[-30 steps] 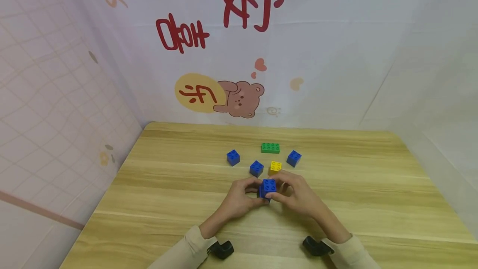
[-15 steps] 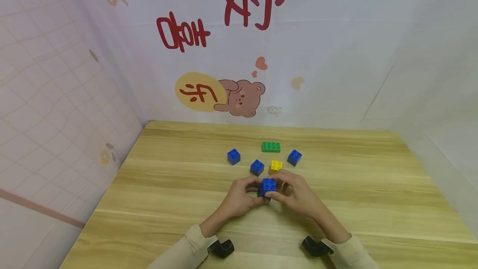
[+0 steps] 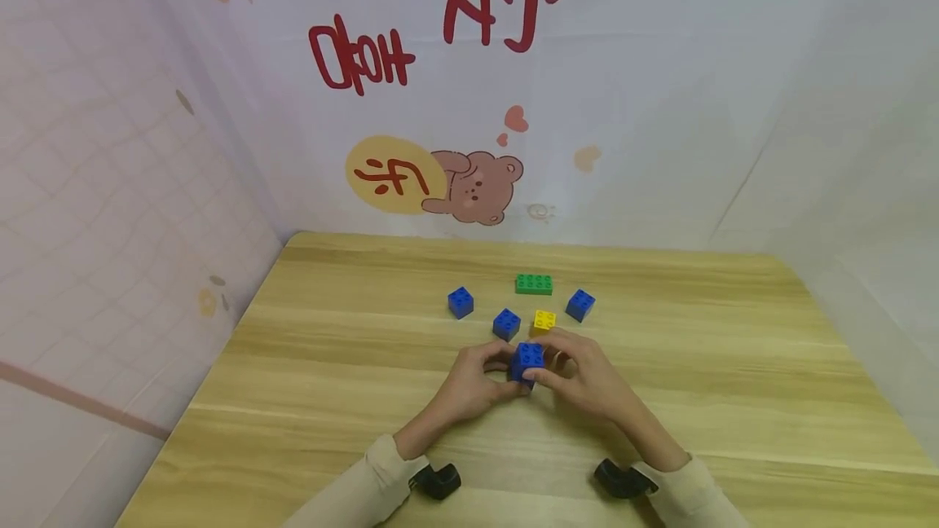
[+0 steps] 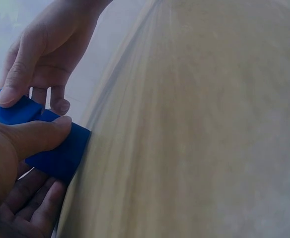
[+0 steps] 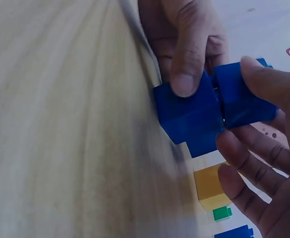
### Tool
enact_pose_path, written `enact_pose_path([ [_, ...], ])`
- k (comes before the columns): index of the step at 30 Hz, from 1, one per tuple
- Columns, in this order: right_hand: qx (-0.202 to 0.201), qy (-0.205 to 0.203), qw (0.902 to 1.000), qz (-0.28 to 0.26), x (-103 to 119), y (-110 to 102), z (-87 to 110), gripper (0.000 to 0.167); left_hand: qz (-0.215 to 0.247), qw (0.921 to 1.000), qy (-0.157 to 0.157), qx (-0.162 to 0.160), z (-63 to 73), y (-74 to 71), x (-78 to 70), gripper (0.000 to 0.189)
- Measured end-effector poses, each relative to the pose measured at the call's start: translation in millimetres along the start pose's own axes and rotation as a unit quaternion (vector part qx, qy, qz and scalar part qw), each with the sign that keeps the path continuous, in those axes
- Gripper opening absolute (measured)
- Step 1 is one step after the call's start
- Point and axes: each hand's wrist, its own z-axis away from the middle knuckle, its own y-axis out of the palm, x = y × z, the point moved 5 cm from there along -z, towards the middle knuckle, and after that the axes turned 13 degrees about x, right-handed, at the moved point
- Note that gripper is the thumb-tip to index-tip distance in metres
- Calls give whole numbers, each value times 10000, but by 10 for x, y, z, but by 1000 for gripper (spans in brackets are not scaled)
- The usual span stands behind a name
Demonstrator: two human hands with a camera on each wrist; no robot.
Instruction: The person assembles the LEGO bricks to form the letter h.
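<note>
Two blue toy bricks are held one above the other over the near middle of the table. My left hand (image 3: pixel 473 385) pinches the lower blue brick (image 5: pixel 184 111) between thumb and fingers, close to the tabletop. The upper blue brick (image 3: pixel 531 355), studs facing up, is gripped by my right hand (image 3: pixel 583 377), its thumb (image 5: pixel 269 82) on the near side. In the right wrist view only a thin gap with a bit of stud shows between the two bricks, and the upper one sits slightly tilted. Just beyond the right fingers stands a yellow brick (image 3: pixel 544 322).
Further blue bricks stand on the wooden table (image 3: pixel 330 349): one at left (image 3: pixel 460 302), a middle brick (image 3: pixel 506 323) near the hands, and one at right (image 3: pixel 580 305). A longer green brick (image 3: pixel 534 283) lies farthest back. A printed cloth wall (image 3: pixel 645 104) rises behind the table.
Both hands keep their hold on the stacked bricks almost in place. The upper brick appears a little more squarely over the lower one. The whole head view has shifted slightly.
</note>
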Motion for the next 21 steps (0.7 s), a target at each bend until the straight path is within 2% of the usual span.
enact_pose_path([
  [7,-118,389,9990,-159,-59,-56,2,21,95,9999,34,33,-1,-8,-7,38],
  [17,54,119,9999,-35,38,7,-18,30,44,10000,24,36,6,-9,-4,38],
  [21,-11,47,10000,37,60,37,-13,31,0,10000,9,50,3,-7,0,38],
])
